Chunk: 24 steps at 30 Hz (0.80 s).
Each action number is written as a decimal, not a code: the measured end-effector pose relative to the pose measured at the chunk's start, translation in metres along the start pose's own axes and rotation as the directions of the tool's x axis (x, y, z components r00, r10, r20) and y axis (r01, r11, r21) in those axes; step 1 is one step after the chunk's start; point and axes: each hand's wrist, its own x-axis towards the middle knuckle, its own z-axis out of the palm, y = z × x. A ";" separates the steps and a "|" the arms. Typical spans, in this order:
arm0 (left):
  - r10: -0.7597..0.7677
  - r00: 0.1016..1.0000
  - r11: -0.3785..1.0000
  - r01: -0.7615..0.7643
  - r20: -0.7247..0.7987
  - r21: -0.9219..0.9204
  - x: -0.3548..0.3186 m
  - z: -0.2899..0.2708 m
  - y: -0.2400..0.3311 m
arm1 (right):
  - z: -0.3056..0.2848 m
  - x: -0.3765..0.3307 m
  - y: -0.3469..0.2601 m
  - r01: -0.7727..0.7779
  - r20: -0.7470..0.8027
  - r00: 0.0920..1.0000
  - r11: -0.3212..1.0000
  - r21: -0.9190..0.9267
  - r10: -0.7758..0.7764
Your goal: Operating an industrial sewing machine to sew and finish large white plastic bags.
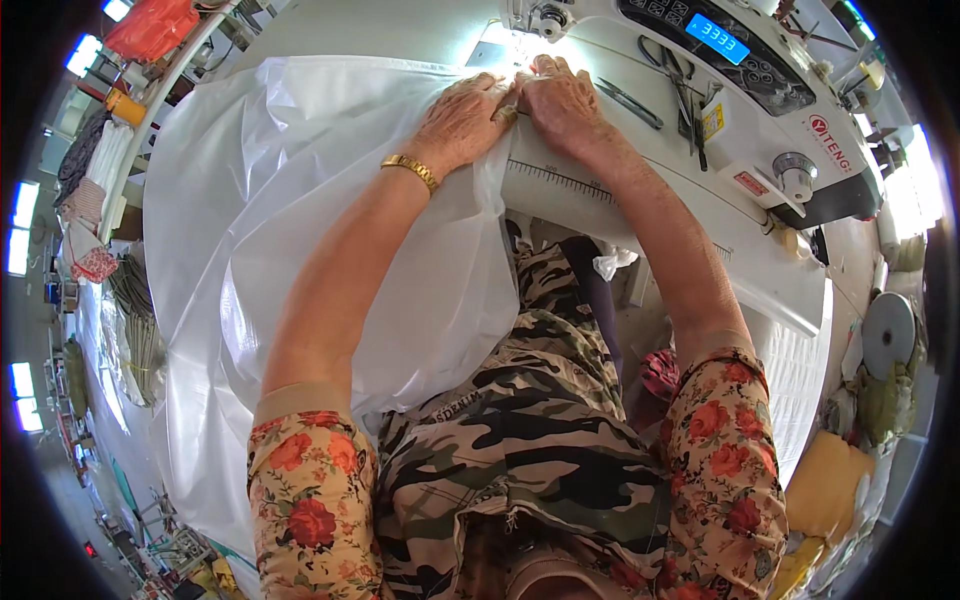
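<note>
Two hands (465, 122) (563, 103), one sheet (320, 150), one wristband (412, 168)

Clad in beige sleeves (312, 495) printed with red roses and dark leaves, edged with plain tan cuffs (302, 400), wearing a gold-coloured link band (412, 168) around the left wrist and camouflage clothing (575, 470) in black, green and tan.

Milky white on the sheet (300, 170) left of the sewing machine (745, 140), gold on the wristband (411, 170), red roses over beige on the sleeves (305, 480). White and black on that machine, blue on its display (718, 38), tan and black camouflage on the garment (555, 460).
</note>
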 end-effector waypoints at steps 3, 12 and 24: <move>-0.083 0.990 0.997 0.083 0.111 0.006 0.006 -0.004 0.001 | 0.001 0.003 0.000 -0.012 -0.018 1.000 1.000 -0.013 0.011; 0.016 1.000 0.999 -0.016 -0.016 0.038 0.015 0.007 -0.008 | 0.002 0.004 0.006 0.012 -0.040 0.999 0.999 -0.044 -0.013; 0.054 0.998 0.998 -0.055 -0.024 -0.006 0.025 0.009 -0.006 | 0.014 0.001 0.018 0.022 -0.159 0.987 0.998 0.055 -0.013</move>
